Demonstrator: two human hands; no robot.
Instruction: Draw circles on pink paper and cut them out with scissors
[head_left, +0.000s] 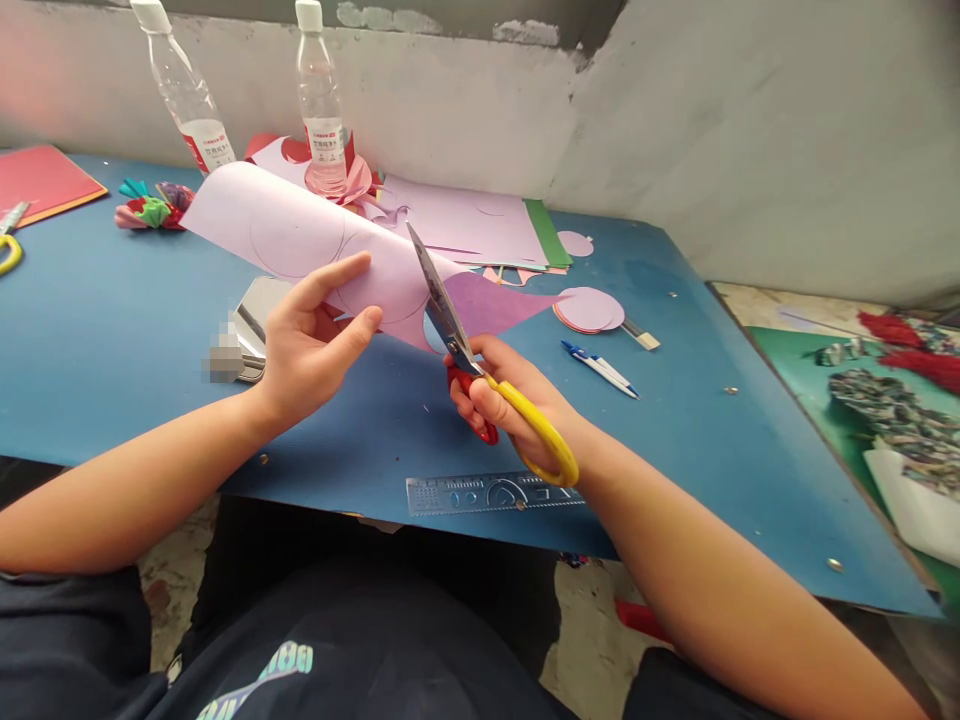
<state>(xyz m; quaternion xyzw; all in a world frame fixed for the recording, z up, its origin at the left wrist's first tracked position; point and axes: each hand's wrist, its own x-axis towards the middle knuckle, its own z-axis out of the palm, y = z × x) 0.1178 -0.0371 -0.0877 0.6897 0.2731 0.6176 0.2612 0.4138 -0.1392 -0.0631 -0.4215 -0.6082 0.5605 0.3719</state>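
Observation:
My left hand (315, 335) is closed on a sheet of pale purple paper (300, 225), thumb and a finger on its near face and other fingers behind it. Pencilled circles show on the sheet, which curls above the table. In my right hand (510, 395) is a pair of scissors (450, 320) with one yellow and one red handle. Their blades point up and to the left, by the cut edge at the sheet's right part. The darker underside of the paper folds out to the right of the blades.
On the blue table (675, 450) lie a clear ruler (480, 495), pens (600, 368), cut paper circles (589, 310) and a phone-like device (259, 310). Two water bottles (326, 130) stand by the wall, near stacked paper (480, 220) and a colourful paper cluster (154, 205).

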